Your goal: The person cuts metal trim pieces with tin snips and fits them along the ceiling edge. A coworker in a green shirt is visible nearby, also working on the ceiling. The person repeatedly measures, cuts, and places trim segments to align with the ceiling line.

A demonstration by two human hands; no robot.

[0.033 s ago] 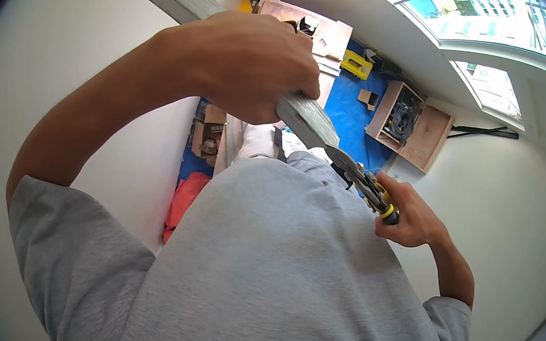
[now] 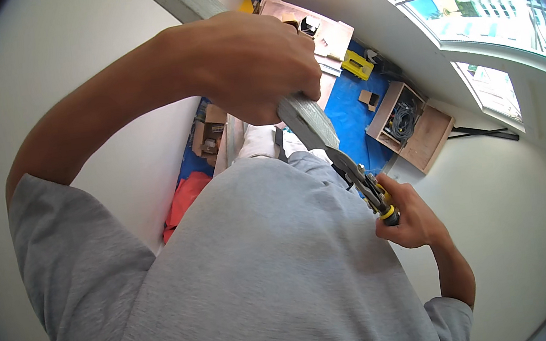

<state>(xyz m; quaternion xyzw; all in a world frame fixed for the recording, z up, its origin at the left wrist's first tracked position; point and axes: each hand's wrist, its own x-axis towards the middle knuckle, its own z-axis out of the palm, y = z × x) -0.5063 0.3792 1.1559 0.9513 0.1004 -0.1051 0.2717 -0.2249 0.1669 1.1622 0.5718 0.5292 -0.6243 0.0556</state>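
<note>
My left hand (image 2: 252, 66) is closed round a long grey metal channel (image 2: 308, 121), which slants from the upper left down to its end near the middle of the view. In my right hand (image 2: 413, 214) is a pair of tin snips (image 2: 360, 176) with black and yellow handles. The grey jaws of the snips meet the lower end of the channel. Whether the blades are closed on the metal is hard to make out. My fingers hide part of the handles, and my left hand covers a stretch of the channel.
An open wooden box (image 2: 383, 114) with coiled cables stands on blue sheeting (image 2: 347, 102). A yellow case (image 2: 357, 65) lies beyond it. At the left are a cardboard box (image 2: 209, 129) and red cloth (image 2: 185, 197). A window (image 2: 481, 26) is at the upper right, above dark bars (image 2: 485, 133).
</note>
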